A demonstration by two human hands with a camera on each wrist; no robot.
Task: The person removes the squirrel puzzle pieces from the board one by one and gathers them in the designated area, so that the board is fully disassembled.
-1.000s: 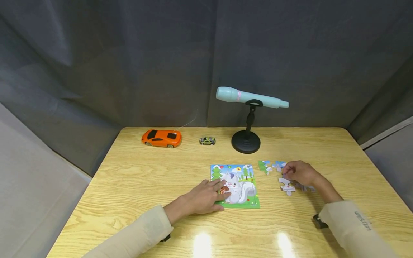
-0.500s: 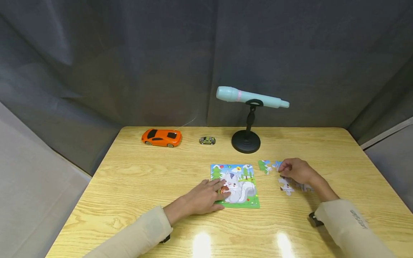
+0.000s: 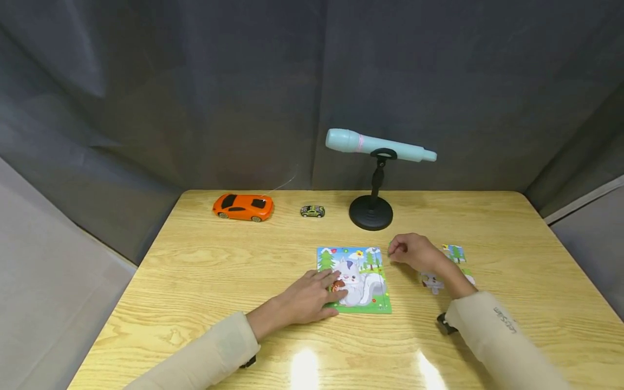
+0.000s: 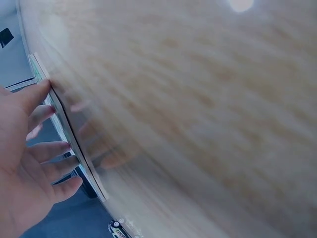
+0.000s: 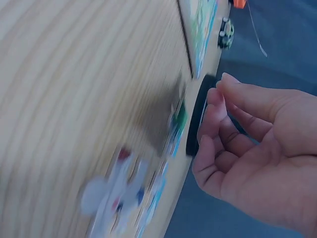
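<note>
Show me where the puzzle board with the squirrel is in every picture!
Head: the puzzle board lies mid-table, under the left hand.
Left wrist: only its thin edge shows, at the left, by the fingers.
Right wrist: upper middle, seen edge-on.
Shared landmark: the small toy car.

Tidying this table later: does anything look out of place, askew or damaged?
Nothing looks damaged or spilled. A few loose puzzle pieces lie scattered right of the puzzle board, partly hidden by the right hand. The turquoise microphone lies across its stand.
</note>
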